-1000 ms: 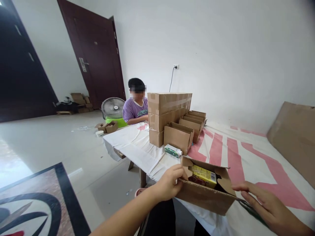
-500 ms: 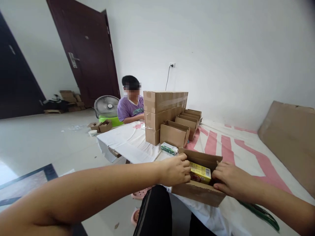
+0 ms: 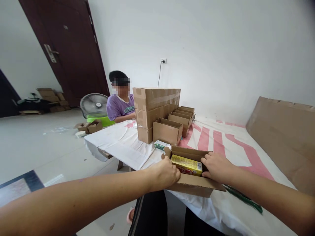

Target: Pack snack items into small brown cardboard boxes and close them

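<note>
An open cardboard box [image 3: 190,189] stands at the near edge of the cloth-covered table with its flaps up. Inside it lies a yellow carton [image 3: 185,164] with red print and a barcode. My left hand [image 3: 165,173] is closed on the box's left end, fingers curled over the near left corner. At the opposite end, my right hand [image 3: 216,167] grips the right wall, its fingers bent over the rim beside the carton. Just behind the box, a small green-and-white carton [image 3: 161,145] lies on the cloth, partly hidden.
Taped cardboard boxes [image 3: 147,114] are stacked on the table, with several open boxes [image 3: 167,131] beside them. A green-handled tool [image 3: 246,200] lies under my right forearm. Across the table sits a person [image 3: 120,106] in purple, near a fan [image 3: 94,106]. Cardboard [image 3: 283,137] leans at right.
My view has turned right, shifting everything leftward. My left hand has moved from the box's far left side towards its near left corner, uncovering more of the yellow carton.
</note>
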Demonstrator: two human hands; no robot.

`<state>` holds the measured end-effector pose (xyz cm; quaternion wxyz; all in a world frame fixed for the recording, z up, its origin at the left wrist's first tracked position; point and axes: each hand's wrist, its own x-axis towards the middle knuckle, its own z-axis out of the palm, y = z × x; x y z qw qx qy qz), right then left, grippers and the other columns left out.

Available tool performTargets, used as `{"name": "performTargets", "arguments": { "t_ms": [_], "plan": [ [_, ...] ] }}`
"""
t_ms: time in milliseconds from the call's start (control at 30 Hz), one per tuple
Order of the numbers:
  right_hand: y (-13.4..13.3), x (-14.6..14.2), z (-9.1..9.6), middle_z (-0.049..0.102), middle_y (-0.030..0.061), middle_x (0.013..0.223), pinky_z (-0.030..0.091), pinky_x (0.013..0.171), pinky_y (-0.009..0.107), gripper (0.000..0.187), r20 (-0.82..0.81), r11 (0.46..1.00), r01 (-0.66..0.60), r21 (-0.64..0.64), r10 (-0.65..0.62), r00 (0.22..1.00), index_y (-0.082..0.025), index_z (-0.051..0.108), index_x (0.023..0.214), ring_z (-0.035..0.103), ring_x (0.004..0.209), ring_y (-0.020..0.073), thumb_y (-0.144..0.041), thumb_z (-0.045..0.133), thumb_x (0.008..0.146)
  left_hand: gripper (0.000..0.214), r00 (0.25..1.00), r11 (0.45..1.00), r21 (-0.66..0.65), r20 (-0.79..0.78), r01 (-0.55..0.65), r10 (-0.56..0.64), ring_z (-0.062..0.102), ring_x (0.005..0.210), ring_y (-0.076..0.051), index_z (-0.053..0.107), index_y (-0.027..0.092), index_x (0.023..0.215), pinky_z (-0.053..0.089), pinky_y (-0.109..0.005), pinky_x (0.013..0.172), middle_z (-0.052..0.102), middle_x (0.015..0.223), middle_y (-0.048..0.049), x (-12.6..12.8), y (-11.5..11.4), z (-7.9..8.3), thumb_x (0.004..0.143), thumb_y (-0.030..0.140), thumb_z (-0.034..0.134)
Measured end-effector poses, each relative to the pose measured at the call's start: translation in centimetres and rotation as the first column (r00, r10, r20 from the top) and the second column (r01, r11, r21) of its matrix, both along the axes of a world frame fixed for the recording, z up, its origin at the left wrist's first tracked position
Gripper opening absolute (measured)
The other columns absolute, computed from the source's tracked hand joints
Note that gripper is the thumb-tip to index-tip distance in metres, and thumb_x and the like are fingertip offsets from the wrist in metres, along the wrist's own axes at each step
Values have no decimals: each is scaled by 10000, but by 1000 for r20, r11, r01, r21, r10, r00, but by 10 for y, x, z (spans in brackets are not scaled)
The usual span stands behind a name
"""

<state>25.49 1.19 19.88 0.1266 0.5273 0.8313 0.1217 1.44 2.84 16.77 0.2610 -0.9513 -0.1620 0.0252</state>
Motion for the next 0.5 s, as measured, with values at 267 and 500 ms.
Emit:
{"name": "performTargets", "arguments": {
  "t_ms": [267, 500],
  "plan": [
    [21, -22, -19, 735, 203, 982, 519, 733, 405, 440, 32, 994, 52, -99, -49, 998, -71, 664, 1067, 695, 891, 348, -391, 690, 767, 62, 999, 999, -29, 24, 21, -21, 655, 641, -239, 638, 125, 851, 404, -355, 567, 713, 720, -102, 0, 0, 1, 808, 155, 606],
    [23, -23, -22, 737, 187, 997, 505, 667, 377, 420, -48, 991, 74, -115, -80, 996, -105, 603, 1111, 711, 896, 362, -291, 656, 738, 37, 1000, 995, -95, 18, 12, -10, 643, 546, -216, 599, 146, 841, 425, -345, 566, 695, 631, -58, -1, 6, 0, 811, 128, 587]
  ]
}}
